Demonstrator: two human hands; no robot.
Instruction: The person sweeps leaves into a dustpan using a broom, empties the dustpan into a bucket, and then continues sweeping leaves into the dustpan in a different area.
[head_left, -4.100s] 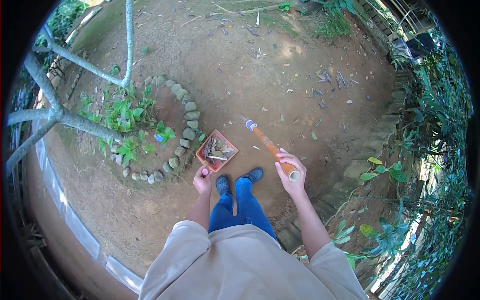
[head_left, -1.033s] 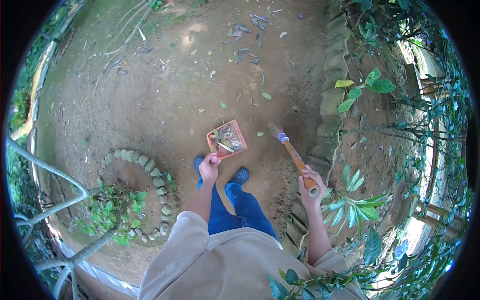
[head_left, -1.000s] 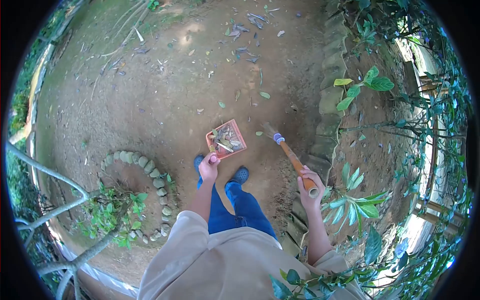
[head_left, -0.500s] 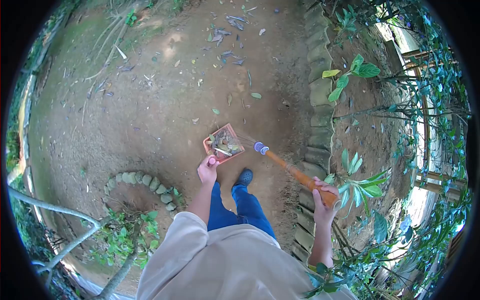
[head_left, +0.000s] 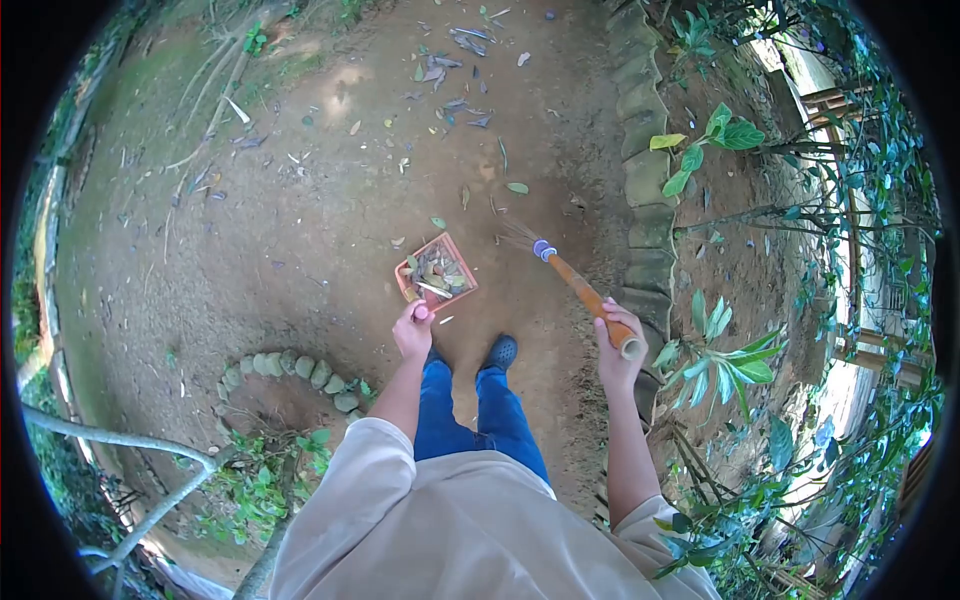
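Observation:
My left hand (head_left: pixel 412 330) is closed round the pink-ended handle of an orange dustpan (head_left: pixel 461 253). Dry leaves (head_left: pixel 438 270) and bits of litter fill the pan, which sits just ahead of my feet. In my right hand (head_left: pixel 620 345) is a broom (head_left: pixel 573 280) with a thick bamboo-like handle, a purple and white binding and thin bristles. My fingers wrap the handle close to its hollow top end. The bristles point up and left, to the right of the dustpan and apart from it.
Bare soil (head_left: pixel 300 230) spreads ahead, with scattered leaves (head_left: pixel 445 70) farther off. A row of curved tiles (head_left: pixel 645 180) edges a planted bed on the right. Stones (head_left: pixel 290 362) form an arc at left, near a branching shrub (head_left: pixel 265 485). Leafy plants (head_left: pixel 735 365) lean in from the right.
The broom has swung away from the dustpan, its bristles now apart from it. My right hand has moved forward and left. The dustpan has shifted slightly left and forward.

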